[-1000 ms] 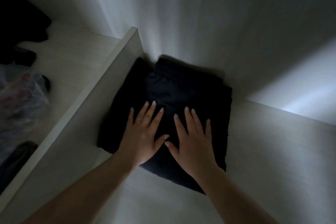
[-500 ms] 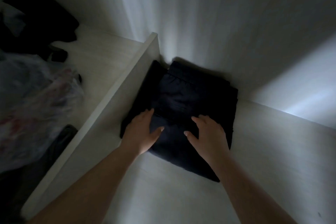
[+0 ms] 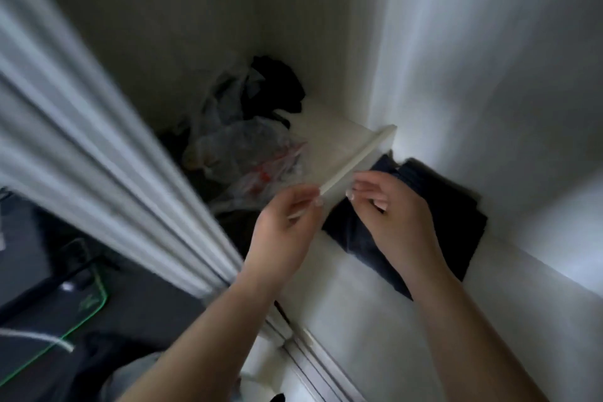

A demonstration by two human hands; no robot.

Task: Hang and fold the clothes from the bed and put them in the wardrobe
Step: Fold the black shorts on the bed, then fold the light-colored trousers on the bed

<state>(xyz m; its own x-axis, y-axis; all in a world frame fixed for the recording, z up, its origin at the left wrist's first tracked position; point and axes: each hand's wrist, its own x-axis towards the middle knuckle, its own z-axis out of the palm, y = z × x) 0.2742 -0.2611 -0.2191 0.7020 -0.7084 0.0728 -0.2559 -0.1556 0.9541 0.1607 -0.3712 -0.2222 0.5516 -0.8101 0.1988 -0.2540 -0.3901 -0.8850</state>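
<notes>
Folded dark trousers (image 3: 437,222) lie on white wardrobe shelf (image 3: 342,290); divider (image 3: 355,160) beside.

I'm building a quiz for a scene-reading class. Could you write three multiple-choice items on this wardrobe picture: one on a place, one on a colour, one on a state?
1. Where does the folded dark garment lie?
A. on the white shelf right of the thin white divider panel
B. inside the crinkled clear plastic bag
C. on the floor

2. What colour is the folded garment?
A. white
B. red
C. dark navy or black

3. What are the two hands doing?
A. pressing flat on the garment
B. raised above it, fingers loosely curled, holding nothing
C. gripping a hanger

Key: 1 A, it lies on the shelf right of the divider, with the bag on the left; 2 C, it reads very dark; 3 B, the left hand and right hand hover clear of it.
</notes>
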